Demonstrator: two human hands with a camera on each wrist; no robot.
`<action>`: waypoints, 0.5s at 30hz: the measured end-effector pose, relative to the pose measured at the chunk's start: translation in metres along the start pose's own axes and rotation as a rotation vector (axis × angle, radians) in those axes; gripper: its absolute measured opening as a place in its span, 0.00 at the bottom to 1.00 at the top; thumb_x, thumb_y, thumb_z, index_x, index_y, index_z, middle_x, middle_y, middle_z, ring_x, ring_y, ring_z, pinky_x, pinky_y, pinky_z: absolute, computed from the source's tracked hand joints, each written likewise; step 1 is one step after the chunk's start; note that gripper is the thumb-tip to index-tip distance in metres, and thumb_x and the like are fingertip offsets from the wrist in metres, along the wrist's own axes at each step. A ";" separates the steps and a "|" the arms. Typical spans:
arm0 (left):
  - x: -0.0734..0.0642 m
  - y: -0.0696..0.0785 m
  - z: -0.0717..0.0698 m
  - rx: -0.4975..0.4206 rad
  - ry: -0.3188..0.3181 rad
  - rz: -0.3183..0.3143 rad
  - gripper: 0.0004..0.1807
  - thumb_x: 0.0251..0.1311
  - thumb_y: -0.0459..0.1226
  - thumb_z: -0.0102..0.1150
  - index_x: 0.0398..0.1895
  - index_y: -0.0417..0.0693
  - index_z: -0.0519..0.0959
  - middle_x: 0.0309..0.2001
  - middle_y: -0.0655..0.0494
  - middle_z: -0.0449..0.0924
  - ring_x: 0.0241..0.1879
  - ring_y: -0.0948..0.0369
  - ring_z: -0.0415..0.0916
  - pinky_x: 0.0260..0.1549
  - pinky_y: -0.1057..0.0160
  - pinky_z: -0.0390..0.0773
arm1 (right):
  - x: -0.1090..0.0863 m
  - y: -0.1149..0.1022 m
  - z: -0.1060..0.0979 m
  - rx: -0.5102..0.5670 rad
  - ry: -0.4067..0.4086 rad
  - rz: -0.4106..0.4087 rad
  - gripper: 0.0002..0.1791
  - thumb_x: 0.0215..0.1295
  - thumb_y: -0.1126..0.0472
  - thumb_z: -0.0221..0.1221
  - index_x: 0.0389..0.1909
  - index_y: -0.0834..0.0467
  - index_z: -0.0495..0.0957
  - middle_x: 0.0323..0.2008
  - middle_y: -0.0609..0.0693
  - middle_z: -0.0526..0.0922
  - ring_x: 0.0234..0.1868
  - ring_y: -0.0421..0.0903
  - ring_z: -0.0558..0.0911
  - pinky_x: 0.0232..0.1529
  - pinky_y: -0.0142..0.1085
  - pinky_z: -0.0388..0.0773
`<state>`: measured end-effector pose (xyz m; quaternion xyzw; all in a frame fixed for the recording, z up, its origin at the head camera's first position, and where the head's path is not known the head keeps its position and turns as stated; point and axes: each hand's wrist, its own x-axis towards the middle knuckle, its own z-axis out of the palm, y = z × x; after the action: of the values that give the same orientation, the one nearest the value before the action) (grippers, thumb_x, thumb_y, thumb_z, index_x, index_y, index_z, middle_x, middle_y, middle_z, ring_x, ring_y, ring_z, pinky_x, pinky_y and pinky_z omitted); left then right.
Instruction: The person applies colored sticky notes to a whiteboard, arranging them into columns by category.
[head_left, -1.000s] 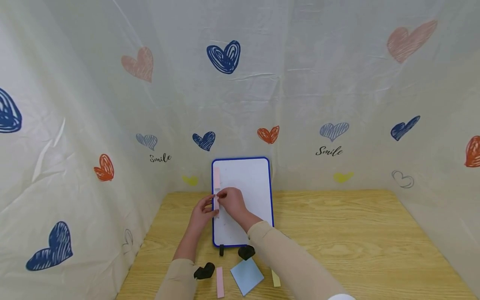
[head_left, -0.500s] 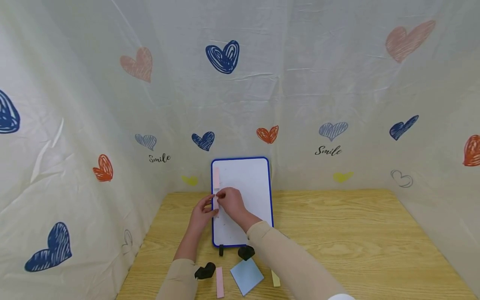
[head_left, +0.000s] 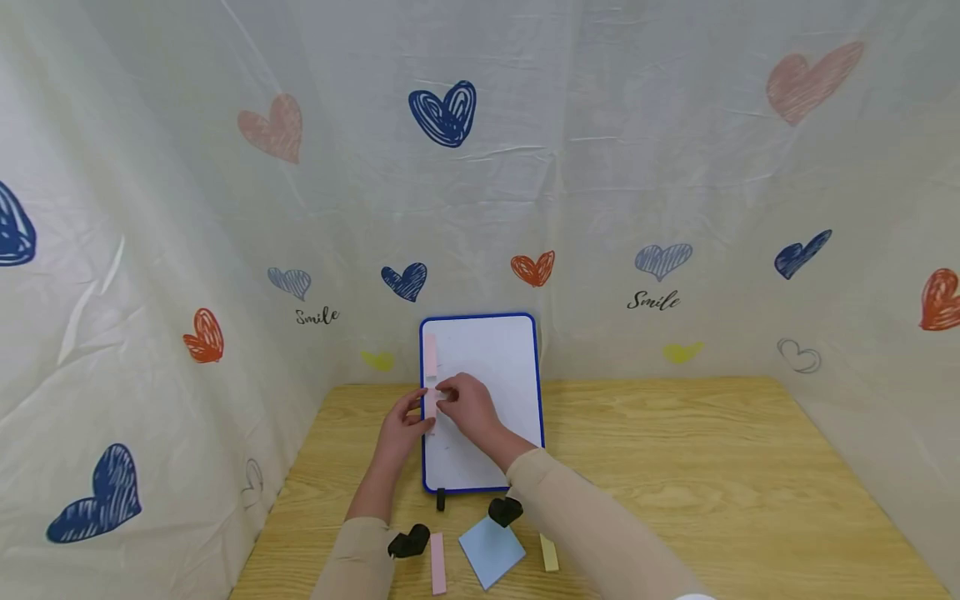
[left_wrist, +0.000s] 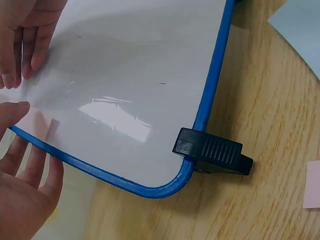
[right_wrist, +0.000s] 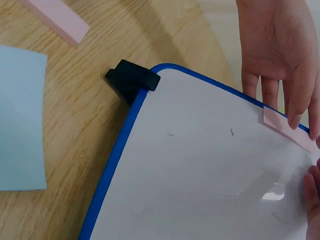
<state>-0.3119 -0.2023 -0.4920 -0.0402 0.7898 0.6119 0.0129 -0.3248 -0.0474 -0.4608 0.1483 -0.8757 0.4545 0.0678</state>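
A white board (head_left: 487, 400) with a blue frame stands tilted back on the table. Two pale pink paper strips lie along its left edge, an upper strip (head_left: 431, 354) and a lower strip (head_left: 430, 404). My left hand (head_left: 402, 429) grips the board's left edge: the thumb rests on the lower strip (left_wrist: 37, 122) and the other fingers go behind the blue frame (right_wrist: 225, 87). Close to the top end of that strip is my right hand (head_left: 468, 408), its thumb and forefinger slightly apart. In the left wrist view, the right hand's fingers (left_wrist: 30, 45) hang fairly straight before the board.
A black clip (left_wrist: 210, 150) sits on the board's lower edge. Nearer lie a light blue paper pad (head_left: 491, 552), a narrow pink pad (head_left: 438, 563) and a yellow one (head_left: 550, 552) on the wooden table (head_left: 690, 475). A heart-printed curtain (head_left: 592, 192) hangs behind.
My right hand has shifted slightly right, its thumb and forefinger now further apart and off the strip's top end. The left hand keeps its place on the board.
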 end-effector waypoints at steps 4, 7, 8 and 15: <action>0.000 -0.002 -0.001 -0.012 -0.009 0.008 0.30 0.61 0.27 0.62 0.67 0.52 0.71 0.63 0.41 0.67 0.55 0.47 0.72 0.52 0.52 0.77 | -0.001 0.007 -0.001 -0.105 -0.008 -0.090 0.13 0.59 0.62 0.68 0.45 0.56 0.84 0.41 0.46 0.81 0.41 0.42 0.78 0.43 0.33 0.77; 0.000 -0.004 -0.002 -0.021 -0.014 0.017 0.31 0.60 0.26 0.62 0.67 0.52 0.70 0.63 0.41 0.67 0.57 0.45 0.71 0.53 0.50 0.76 | -0.001 0.013 -0.001 -0.231 -0.045 -0.168 0.16 0.58 0.57 0.70 0.47 0.52 0.84 0.46 0.44 0.82 0.48 0.43 0.77 0.50 0.34 0.75; 0.001 -0.005 -0.002 -0.028 -0.017 0.018 0.31 0.60 0.26 0.62 0.67 0.52 0.70 0.64 0.41 0.67 0.57 0.44 0.71 0.54 0.50 0.75 | -0.001 0.014 -0.001 -0.280 -0.055 -0.202 0.17 0.57 0.55 0.70 0.48 0.51 0.84 0.47 0.44 0.82 0.50 0.43 0.76 0.52 0.34 0.74; 0.000 -0.009 -0.004 -0.060 -0.029 0.042 0.33 0.58 0.26 0.62 0.68 0.51 0.68 0.64 0.41 0.68 0.58 0.45 0.71 0.54 0.50 0.75 | -0.005 0.019 -0.003 -0.450 -0.128 -0.333 0.25 0.55 0.48 0.71 0.54 0.47 0.82 0.58 0.41 0.78 0.63 0.44 0.70 0.65 0.41 0.64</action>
<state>-0.3113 -0.2083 -0.4994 -0.0151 0.7716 0.6359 0.0102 -0.3259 -0.0341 -0.4752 0.2999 -0.9206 0.2208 0.1172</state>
